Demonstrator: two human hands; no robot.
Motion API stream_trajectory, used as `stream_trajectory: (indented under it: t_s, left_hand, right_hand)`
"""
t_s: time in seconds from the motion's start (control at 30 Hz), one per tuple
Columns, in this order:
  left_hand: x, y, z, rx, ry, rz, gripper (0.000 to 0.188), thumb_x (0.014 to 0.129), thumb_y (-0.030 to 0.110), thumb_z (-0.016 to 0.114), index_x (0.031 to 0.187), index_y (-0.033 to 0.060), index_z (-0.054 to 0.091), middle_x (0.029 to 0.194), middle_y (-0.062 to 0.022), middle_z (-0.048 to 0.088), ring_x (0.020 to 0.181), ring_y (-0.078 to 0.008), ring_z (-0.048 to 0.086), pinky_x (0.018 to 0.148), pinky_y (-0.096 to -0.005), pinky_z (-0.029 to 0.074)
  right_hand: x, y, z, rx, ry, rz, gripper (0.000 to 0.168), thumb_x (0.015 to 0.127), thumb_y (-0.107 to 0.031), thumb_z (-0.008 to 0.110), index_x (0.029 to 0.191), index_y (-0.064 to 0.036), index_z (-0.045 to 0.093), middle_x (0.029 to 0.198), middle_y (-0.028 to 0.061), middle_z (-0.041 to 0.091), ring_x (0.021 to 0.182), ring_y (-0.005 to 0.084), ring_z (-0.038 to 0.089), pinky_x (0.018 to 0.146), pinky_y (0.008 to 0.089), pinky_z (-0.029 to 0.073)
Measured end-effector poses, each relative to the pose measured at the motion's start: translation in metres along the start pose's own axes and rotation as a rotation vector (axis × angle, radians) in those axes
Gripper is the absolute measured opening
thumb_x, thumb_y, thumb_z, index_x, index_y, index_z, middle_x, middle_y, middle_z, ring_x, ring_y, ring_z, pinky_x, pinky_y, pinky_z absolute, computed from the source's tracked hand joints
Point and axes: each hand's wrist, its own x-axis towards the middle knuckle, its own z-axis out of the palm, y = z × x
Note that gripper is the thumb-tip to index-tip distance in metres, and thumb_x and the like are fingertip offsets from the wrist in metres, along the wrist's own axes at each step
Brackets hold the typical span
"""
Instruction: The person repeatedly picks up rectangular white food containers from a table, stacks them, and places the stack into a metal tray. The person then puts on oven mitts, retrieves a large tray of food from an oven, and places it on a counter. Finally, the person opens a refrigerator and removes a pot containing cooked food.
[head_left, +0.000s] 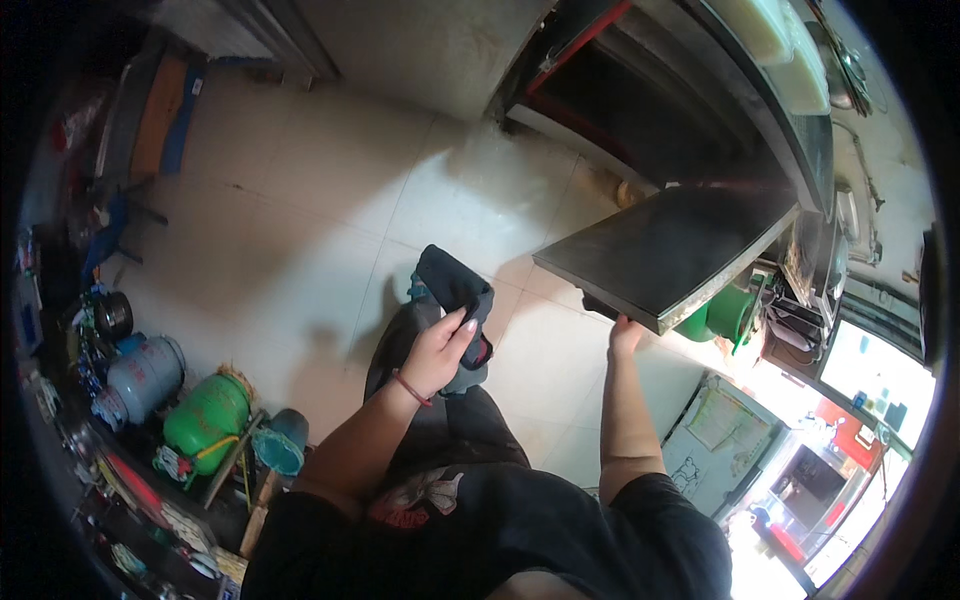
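Observation:
My left hand (439, 352), with a reddish band at its wrist, grips a folded dark cloth (454, 281) in front of my legs. My right hand (626, 335) is at the near lower corner of a dark cabinet door (667, 244), which stands swung out from a large dark cabinet (675, 112). Most of the right fingers are hidden behind the door's edge. A bit of dark cloth (600, 306) shows beneath the door beside that hand.
Gas cylinders, one green (208, 421) and one grey (146, 379), stand on the left by a bucket (281, 442). A blue stool (112, 229) is at the far left. Pale tiles (330, 195) cover the floor. A white cabinet (720, 442) with drawings stands at the right.

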Motion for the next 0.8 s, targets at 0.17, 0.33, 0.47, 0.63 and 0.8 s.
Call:
stream_trajectory:
  t_s: [0.17, 0.33, 0.47, 0.63, 0.8]
  left_hand:
    - [-0.038, -0.027, 0.022, 0.005, 0.015, 0.000, 0.030, 0.087, 0.018, 0.047, 0.109, -0.0023, 0.048, 0.078, -0.0020, 0.055, 0.072, -0.0062, 0.047, 0.066, -0.0204, 0.040]
    - [-0.085, -0.044, 0.070, 0.363, -0.266, -0.028, 0.031, 0.086, 0.018, 0.047, 0.115, 0.0050, 0.047, 0.068, -0.0124, 0.056, 0.059, -0.0118, 0.053, 0.055, -0.0253, 0.042]
    - [-0.132, -0.053, 0.112, 0.626, -0.592, 0.175, 0.035, 0.086, 0.022, 0.042, 0.119, 0.0136, 0.044, 0.057, -0.0145, 0.053, 0.050, -0.0272, 0.053, 0.046, -0.0366, 0.040]
    - [-0.145, -0.078, 0.126, 0.606, -0.570, 0.210, 0.034, 0.085, 0.018, 0.043, 0.118, 0.0122, 0.044, 0.056, -0.0159, 0.052, 0.048, -0.0301, 0.051, 0.046, -0.0411, 0.038]
    - [-0.106, -0.070, 0.117, 0.352, -0.489, 0.152, 0.031, 0.085, 0.020, 0.044, 0.114, 0.0094, 0.048, 0.059, -0.0165, 0.055, 0.051, -0.0303, 0.053, 0.050, -0.0388, 0.041]
  right_hand:
    - [-0.078, -0.015, -0.033, -0.225, 0.197, 0.389, 0.031, 0.075, -0.006, 0.055, 0.103, 0.002, 0.044, 0.100, 0.0158, 0.047, 0.092, 0.0235, 0.046, 0.081, 0.0314, 0.040]
    - [-0.198, -0.071, -0.039, 0.303, -0.772, 0.383, 0.022, 0.085, -0.014, 0.047, 0.102, -0.002, 0.053, 0.099, 0.0058, 0.055, 0.091, 0.0163, 0.050, 0.082, 0.0293, 0.040]
    - [-0.231, -0.091, -0.040, 0.114, -1.009, 0.551, 0.024, 0.083, -0.013, 0.047, 0.103, -0.001, 0.052, 0.100, 0.0061, 0.055, 0.093, 0.0178, 0.050, 0.081, 0.0315, 0.042]
    - [-0.224, -0.079, -0.039, 0.022, -1.021, 0.418, 0.023, 0.080, -0.012, 0.048, 0.100, -0.001, 0.053, 0.099, 0.0077, 0.055, 0.092, 0.0197, 0.051, 0.080, 0.0319, 0.042]
    - [-0.194, -0.085, -0.021, -0.117, -0.998, 0.268, 0.023, 0.077, -0.010, 0.049, 0.098, -0.001, 0.054, 0.098, 0.0093, 0.056, 0.092, 0.0216, 0.052, 0.078, 0.0323, 0.043]
